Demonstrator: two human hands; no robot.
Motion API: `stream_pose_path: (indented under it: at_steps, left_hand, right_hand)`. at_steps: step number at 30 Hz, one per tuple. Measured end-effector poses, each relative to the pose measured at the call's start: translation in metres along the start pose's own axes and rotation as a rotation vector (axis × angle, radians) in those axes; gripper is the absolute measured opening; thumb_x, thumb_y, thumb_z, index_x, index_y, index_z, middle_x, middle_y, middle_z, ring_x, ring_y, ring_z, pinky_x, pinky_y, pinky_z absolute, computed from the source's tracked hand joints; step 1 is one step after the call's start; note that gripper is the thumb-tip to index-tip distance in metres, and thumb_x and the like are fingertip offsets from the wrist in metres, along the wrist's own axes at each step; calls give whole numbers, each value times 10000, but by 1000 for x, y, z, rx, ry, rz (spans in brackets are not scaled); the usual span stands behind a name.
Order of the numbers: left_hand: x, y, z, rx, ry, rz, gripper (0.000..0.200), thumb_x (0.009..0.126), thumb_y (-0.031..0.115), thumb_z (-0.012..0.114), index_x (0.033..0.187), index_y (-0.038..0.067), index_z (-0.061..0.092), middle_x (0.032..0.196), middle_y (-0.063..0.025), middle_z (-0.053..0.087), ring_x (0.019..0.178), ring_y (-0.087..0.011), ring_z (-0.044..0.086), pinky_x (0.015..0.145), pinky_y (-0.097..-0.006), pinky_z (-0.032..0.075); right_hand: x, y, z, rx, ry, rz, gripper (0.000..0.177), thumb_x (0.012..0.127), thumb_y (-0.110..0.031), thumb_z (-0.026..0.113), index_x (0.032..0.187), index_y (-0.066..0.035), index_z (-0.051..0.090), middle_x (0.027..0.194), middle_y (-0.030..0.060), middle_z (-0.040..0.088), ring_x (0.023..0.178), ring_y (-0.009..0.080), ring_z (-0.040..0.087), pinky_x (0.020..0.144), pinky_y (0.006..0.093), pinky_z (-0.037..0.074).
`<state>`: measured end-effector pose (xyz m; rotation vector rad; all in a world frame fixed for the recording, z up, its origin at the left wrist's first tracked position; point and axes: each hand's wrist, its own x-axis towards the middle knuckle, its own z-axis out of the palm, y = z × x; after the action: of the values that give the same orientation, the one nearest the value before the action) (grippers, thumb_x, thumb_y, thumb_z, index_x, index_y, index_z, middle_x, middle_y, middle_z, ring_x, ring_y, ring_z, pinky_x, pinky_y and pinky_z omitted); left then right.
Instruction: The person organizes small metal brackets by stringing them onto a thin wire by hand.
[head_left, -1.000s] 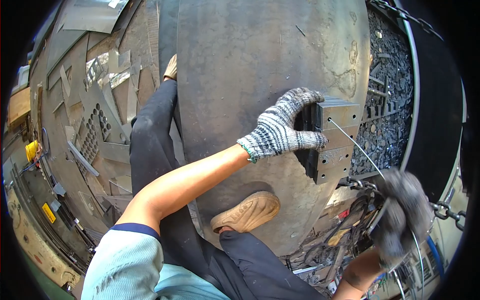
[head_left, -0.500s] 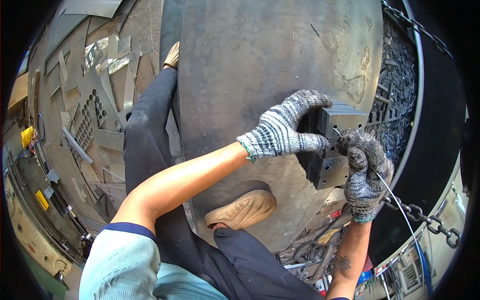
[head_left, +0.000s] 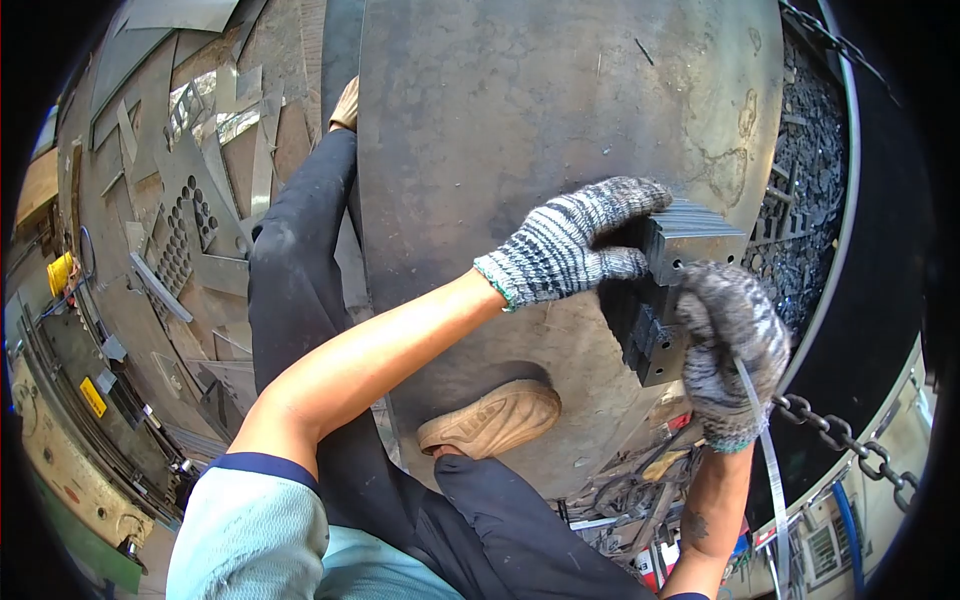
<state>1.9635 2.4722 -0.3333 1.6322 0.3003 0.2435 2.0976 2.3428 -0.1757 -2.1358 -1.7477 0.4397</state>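
A stack of dark metal plates with drilled holes [head_left: 672, 262] rests on edge against a large steel plate [head_left: 520, 140]. My left hand [head_left: 575, 242], in a grey knit glove, grips the top and side of the stack. My right hand [head_left: 728, 345], also gloved, presses against the stack's front face and holds a thin metal wire or strap [head_left: 768, 462] that trails down to the lower right.
My tan shoe [head_left: 490, 418] stands on the steel plate. Cut sheet-metal scraps [head_left: 190, 220] cover the floor at left. A chain [head_left: 835, 432] runs at lower right. Dark metal offcuts [head_left: 800, 230] fill a round bin behind the stack.
My right hand came up from the lower right to the stack's face and then slid lower on it. The wire now hangs more steeply. My left hand keeps its grip.
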Motion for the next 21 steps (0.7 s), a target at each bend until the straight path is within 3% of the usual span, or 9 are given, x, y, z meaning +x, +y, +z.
stream_pose_path:
  at_steps: [2, 6, 8, 9, 10, 12, 14, 17, 21]
  left_hand:
    - [-2, 3, 1, 9, 38, -73, 743, 866, 347, 791, 1509, 146, 478, 1522, -93, 519, 1390, -282, 506, 1185, -402, 402]
    - [-5, 6, 2, -17, 93, -84, 806, 844, 352, 820, 1527, 147, 445, 1522, -112, 510, 1387, -288, 507, 1183, -390, 402]
    - [-6, 10, 0, -58, 57, -183, 750, 845, 330, 826, 1491, 143, 493, 1501, -113, 530, 1384, -282, 508, 1183, -392, 404]
    - [-6, 7, 4, -14, 68, -146, 714, 850, 318, 821, 1471, 142, 515, 1492, -110, 539, 1383, -279, 510, 1182, -394, 406]
    - [-6, 6, 5, 25, 87, -110, 679, 856, 305, 817, 1452, 141, 537, 1483, -108, 547, 1381, -276, 512, 1181, -395, 408]
    - [-6, 3, 7, -13, 120, -53, 629, 868, 299, 803, 1430, 153, 564, 1476, -103, 555, 1377, -271, 516, 1179, -396, 412]
    - [-5, 2, 5, -20, 99, -20, 624, 870, 284, 800, 1434, 166, 562, 1476, -97, 556, 1377, -269, 515, 1181, -394, 411]
    - [-5, 6, 3, -34, 90, -58, 630, 845, 236, 821, 1421, 167, 574, 1473, -92, 557, 1369, -259, 524, 1180, -396, 416]
    - [-4, 5, 2, -134, 87, -102, 600, 826, 188, 832, 1381, 156, 608, 1441, -89, 579, 1348, -251, 540, 1179, -397, 420]
  right_hand:
    - [-4, 6, 1, 116, 105, 170, 137, 891, 8, 692, 1015, -27, 741, 970, 123, 755, 915, 273, 728, 862, 382, 563]
    - [-4, 0, 4, -78, 6, -33, 94, 917, -38, 704, 994, 13, 721, 959, 133, 753, 917, 241, 730, 868, 360, 568]
    - [-13, 16, 6, 328, 162, 367, 101, 915, -52, 706, 1005, -16, 732, 966, 136, 753, 930, 259, 732, 884, 370, 564]
    - [-21, 25, 15, 471, 286, 425, 141, 888, -123, 746, 1015, -63, 756, 958, 142, 752, 910, 279, 739, 839, 374, 574]
    - [-18, 24, 15, 473, 281, 418, 141, 888, -123, 746, 1015, -63, 756, 958, 142, 752, 910, 279, 739, 839, 374, 574]
    - [-13, 16, 10, 17, 89, 102, 136, 904, -101, 732, 1026, -47, 759, 978, 133, 760, 899, 232, 743, 839, 354, 571]
    - [-6, 14, 5, 276, 84, 403, 112, 901, -55, 711, 999, -32, 761, 957, 120, 760, 876, 213, 741, 825, 330, 569]
    - [3, 13, 4, 316, 86, 379, 108, 892, -30, 700, 982, -33, 761, 965, 119, 763, 831, 224, 744, 788, 333, 575]
    - [2, 6, 1, 121, -15, 208, 124, 880, -23, 683, 977, -35, 759, 943, 126, 762, 829, 260, 745, 771, 340, 578]
